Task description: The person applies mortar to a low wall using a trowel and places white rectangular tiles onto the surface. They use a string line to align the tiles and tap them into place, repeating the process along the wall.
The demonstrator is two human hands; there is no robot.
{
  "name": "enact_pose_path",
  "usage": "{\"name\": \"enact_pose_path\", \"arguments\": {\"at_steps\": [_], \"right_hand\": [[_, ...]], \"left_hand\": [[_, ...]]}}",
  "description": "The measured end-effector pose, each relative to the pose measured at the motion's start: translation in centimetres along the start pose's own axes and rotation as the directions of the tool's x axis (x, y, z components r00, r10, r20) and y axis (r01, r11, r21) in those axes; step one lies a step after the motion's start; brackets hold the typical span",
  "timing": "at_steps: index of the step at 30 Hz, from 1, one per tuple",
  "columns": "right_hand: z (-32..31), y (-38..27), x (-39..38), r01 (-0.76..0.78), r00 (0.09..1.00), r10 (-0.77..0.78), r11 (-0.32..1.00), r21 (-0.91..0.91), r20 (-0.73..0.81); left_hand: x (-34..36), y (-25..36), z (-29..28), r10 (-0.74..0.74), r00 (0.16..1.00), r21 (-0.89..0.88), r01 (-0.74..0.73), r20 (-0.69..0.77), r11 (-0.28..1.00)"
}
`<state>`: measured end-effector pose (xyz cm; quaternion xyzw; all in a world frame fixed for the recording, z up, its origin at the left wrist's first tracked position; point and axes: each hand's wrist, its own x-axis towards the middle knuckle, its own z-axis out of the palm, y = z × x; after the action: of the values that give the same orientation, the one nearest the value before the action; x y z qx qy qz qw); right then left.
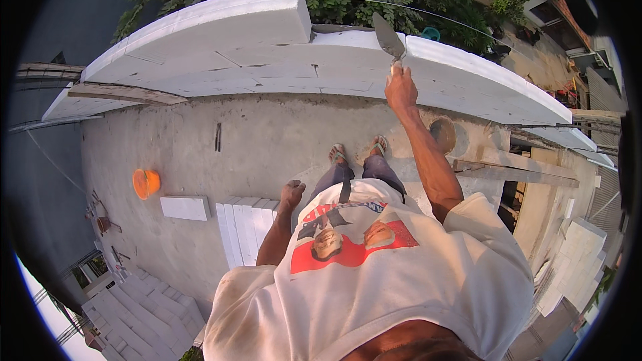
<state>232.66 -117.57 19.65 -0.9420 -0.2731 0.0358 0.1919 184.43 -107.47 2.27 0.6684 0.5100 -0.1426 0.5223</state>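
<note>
My right hand [401, 89] reaches forward and grips the handle of a pointed trowel [388, 36]. The trowel's grey blade is above the top of the white block wall [348, 45], and I cannot tell whether it touches. Grey mortar [332, 28] lies on the wall top, beside the end of a raised white block [221, 23] on the left. A thin string runs along the wall's top. My left hand [292, 194] hangs low at my left side with its fingers curled; whether anything is in them is hidden.
Behind me on the left are an orange bucket [146, 183], a single white block [184, 208] and a row of upright blocks [244, 230]. A round bucket [443, 135] stands right of my feet. Wooden planks [515, 168] lie by a floor opening at right.
</note>
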Motion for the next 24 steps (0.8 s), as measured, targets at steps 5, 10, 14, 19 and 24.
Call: {"name": "enact_pose_path", "arguments": {"at_steps": [5,10,14,19,24], "right_hand": [[9.7,-2.1,-4.6,0.113,0.992,-0.099,0.977,0.179,-0.083],[8.9,-4.1,-9.3,0.253,0.944,-0.316,0.879,0.404,0.097],[5.6,-5.6,-8.5,-0.048,0.975,-0.140,0.618,0.785,0.169],[3.8,-9.5,-0.4,-0.372,0.928,0.063,0.106,0.922,0.367],[6.8,-12.7,-0.8,-0.479,0.873,-0.030,0.136,0.867,0.487]], "left_hand": [[-2.7,3.9,-1.2,0.050,0.997,0.138,-0.058,0.059,0.989],[-2.3,0.8,-2.5,0.371,0.924,0.419,-0.375,0.096,0.827],[-1.8,1.8,-1.9,0.102,0.995,0.151,-0.102,0.007,0.983],[-2.3,4.7,-0.8,0.046,0.999,0.075,-0.044,-0.013,0.996],[-1.6,4.8,-1.0,-0.020,0.994,0.094,0.010,0.111,0.996]]}}
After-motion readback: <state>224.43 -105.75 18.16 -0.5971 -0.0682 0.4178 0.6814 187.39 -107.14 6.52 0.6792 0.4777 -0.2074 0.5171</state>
